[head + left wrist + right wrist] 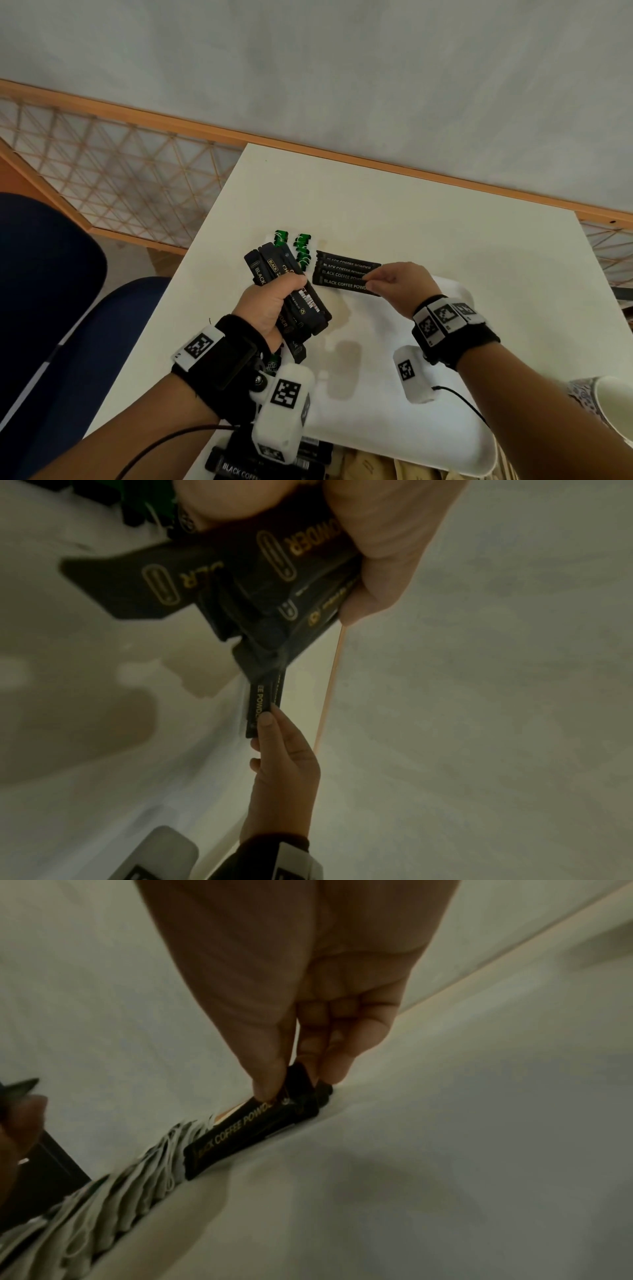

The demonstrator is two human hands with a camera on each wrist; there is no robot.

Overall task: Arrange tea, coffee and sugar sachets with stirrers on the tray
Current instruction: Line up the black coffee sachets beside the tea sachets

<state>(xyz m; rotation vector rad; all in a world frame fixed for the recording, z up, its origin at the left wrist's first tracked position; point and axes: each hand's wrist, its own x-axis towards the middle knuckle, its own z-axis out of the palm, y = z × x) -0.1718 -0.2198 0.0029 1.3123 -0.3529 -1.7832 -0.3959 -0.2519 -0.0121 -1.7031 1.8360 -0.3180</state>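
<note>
My left hand [274,301] grips a fanned bundle of black coffee sachets [291,291] above the table; the left wrist view shows the bundle [274,574] close up. Several black coffee sachets [344,269] lie side by side at the far edge of the white tray [411,445]. My right hand [371,279] pinches the right end of the nearest sachet [342,284] between thumb and fingers [270,1085], with the sachet [246,1131] low against the tray. Green-tagged tea bags [303,250] lie just left of the coffee row, stacked in a line [120,1191].
More black coffee sachets [239,471] and beige sachets [376,469] lie at the near table edge. A paper cup [613,414] stands at the right. A blue chair [51,274] is to the left, and a wooden rail [342,157] runs behind the table.
</note>
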